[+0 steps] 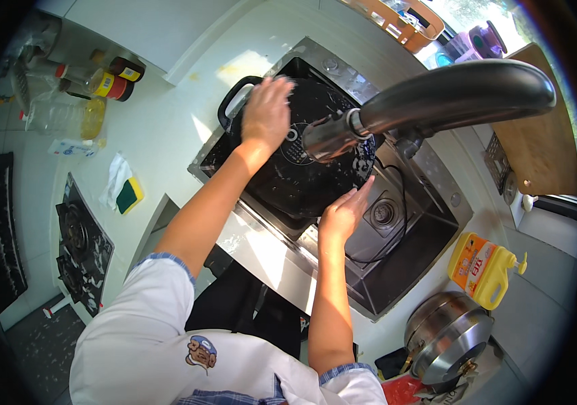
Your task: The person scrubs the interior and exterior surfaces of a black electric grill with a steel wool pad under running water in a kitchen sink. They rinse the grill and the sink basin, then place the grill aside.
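Note:
A round black pot (278, 187) lies bottom side up over the left basin of the sink, with wet, whitish streaks and printed marks on its base. One loop handle (225, 104) sticks out at its far left. My left hand (268, 114) lies over the base near that handle, palm down and empty, its fingertips blurred. At the pot's right edge my right hand (344, 212) holds the rim, thumb and fingers stretched along it; part of the grip is hidden. The dark metal faucet (331, 136) hangs over the base and covers part of it.
A thin black cord (404, 202) loops through the right basin (389, 273). A yellow pump jug (481, 268) and a steel pot (450, 339) stand to the right. Leftward lie a sponge (130, 195), a white cloth (115, 177), bottles (111, 86) and a gas hob (83, 248).

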`<state>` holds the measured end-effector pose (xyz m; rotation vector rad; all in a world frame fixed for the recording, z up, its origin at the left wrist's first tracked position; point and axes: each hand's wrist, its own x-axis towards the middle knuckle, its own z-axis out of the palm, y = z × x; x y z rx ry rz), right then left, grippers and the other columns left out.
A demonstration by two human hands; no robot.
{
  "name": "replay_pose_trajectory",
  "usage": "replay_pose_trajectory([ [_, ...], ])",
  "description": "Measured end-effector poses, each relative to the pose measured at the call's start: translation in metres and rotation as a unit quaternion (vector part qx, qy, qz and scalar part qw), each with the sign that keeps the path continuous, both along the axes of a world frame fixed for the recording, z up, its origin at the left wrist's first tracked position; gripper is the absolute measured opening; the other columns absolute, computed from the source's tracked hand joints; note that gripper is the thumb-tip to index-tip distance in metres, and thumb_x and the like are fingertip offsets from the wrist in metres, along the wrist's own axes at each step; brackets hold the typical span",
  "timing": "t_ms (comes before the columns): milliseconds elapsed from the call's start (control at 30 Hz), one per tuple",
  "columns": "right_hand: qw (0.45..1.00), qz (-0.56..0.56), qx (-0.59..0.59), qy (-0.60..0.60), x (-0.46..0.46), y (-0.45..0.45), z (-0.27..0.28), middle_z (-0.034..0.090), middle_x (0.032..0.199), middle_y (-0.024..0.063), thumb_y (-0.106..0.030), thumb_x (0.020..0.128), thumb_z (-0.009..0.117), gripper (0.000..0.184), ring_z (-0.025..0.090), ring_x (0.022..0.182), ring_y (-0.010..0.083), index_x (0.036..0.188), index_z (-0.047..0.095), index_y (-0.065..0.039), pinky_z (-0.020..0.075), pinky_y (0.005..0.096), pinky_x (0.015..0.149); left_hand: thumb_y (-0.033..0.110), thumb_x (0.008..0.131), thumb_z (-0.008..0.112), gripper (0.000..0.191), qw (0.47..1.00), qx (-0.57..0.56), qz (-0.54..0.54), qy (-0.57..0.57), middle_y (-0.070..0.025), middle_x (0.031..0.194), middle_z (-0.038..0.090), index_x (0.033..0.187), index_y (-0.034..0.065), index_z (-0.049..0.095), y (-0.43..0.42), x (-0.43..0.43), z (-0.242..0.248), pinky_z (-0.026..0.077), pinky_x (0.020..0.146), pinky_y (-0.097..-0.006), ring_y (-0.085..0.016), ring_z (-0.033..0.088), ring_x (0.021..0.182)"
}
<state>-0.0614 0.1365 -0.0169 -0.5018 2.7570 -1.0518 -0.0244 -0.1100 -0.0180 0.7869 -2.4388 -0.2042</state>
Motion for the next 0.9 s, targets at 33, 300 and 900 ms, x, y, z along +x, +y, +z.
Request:
replay_pose_trajectory([
  [33,1.0,0.0,-0.003,0.004,0.0,0.0,0.0,0.049,0.157,0.0297,-0.012,0.112,0.043,0.056,0.054,0.134,0.0468,0.164,0.03,0.005,0.042,0.049,0.114,0.007,0.096,0.063,0.041,0.997,0.047,0.053,-0.028,-0.0151,0.142,0.065,0.136,0.0043,0.066,0.01,0.015,0.001,0.041,0.12,-0.0501,-0.041,0.055,0.139],
  [300,0.998,0.003,-0.033,0.052,0.0,0.0,-0.008,0.057,0.145,0.0288,-0.006,0.108,0.049,0.059,0.055,0.127,0.0463,0.163,0.032,0.006,0.0463,0.0513,0.107,-0.002,0.086,0.065,0.049,0.959,0.129,-0.246,0.048,-0.0154,0.142,0.066,0.134,0.0054,0.069,0.126,-0.019,0.022,0.041,0.121,-0.0547,-0.039,0.053,0.143],
  [900,0.998,0.003,-0.049,0.037,-0.003,0.006,-0.013,0.06,0.145,0.026,-0.013,0.111,0.051,0.056,0.058,0.124,0.0453,0.162,0.035,0.003,0.0485,0.0508,0.105,0.002,0.084,0.068,0.042,0.918,0.147,-0.368,0.029,-0.0116,0.137,0.07,0.126,0.008,0.074,0.123,-0.035,0.025,0.045,0.117,-0.053,-0.036,0.059,0.138],
])
